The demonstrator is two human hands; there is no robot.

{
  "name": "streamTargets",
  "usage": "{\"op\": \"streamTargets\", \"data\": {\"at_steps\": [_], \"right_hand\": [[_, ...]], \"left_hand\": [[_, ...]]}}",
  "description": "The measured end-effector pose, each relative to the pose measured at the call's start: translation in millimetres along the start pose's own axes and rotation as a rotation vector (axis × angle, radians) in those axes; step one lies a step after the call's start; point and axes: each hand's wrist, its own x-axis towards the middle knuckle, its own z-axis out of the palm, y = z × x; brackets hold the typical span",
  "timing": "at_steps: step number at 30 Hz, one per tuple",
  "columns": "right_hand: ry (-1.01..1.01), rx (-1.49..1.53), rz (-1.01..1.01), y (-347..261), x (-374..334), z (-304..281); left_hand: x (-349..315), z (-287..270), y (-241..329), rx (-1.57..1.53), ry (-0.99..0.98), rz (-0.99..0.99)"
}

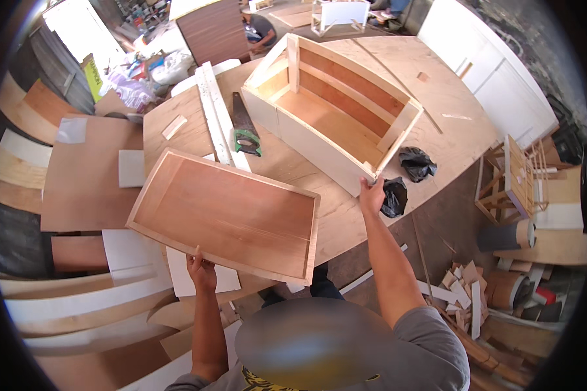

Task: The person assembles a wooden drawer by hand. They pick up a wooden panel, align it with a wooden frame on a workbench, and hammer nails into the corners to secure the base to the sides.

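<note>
My left hand (pixel 202 272) is closed on the near edge of a shallow framed wooden panel (pixel 231 212), its thumb on the rim and its other fingers underneath. The panel's raised rim faces up, and it slants over the near left of the worktable. At the near right corner of an open wooden cabinet carcass (pixel 313 153), my right hand (pixel 372 195) grips the edge. That carcass lies on the table with its open side up, showing slats and a reddish inner panel. Beside my right hand is a black plastic bag (pixel 394 197).
On the plywood worktable (pixel 466 133) lie a green-handled handsaw (pixel 246 133), long white boards (pixel 216 117) and a second black bag (pixel 417 164). Stacked boards (pixel 78 176) stand at left. Wood offcuts (pixel 460 290) pile up at right. A person (pixel 259 32) crouches at the back.
</note>
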Motion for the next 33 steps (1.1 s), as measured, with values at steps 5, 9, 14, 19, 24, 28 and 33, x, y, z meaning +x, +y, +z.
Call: {"op": "streamTargets", "data": {"at_steps": [5,9,14,19,24,28,33], "right_hand": [[0.059,0.291,-0.197,44.0,33.6,19.6],[0.105,0.127,-0.236,64.2,77.3,8.5],[0.053,0.034,-0.169,59.0,126.9,-28.6],[0.304,-0.005,-0.073,16.5,66.2,-28.7],[-0.335,0.261,-0.429,-26.2,20.3,16.1],[-0.479,0.296,-0.763,-134.6,-2.5,20.7],[-0.585,0.4,-0.75,-190.4,-10.8,30.2]], "left_hand": [[-19.5,28.9,-18.7,-0.037,0.013,0.049],[-30.9,42.3,-26.7,-0.026,-0.011,0.066],[-44.8,61.7,-42.4,-0.043,-0.014,0.046],[-59.8,78.6,-37.1,-0.057,-0.02,0.036],[-55.1,75.6,-40.9,-0.008,-0.184,0.003],[-51.0,74.4,-38.6,0.032,-0.245,-0.014],[-42.9,81.2,-44.7,0.118,-0.36,-0.05]]}}
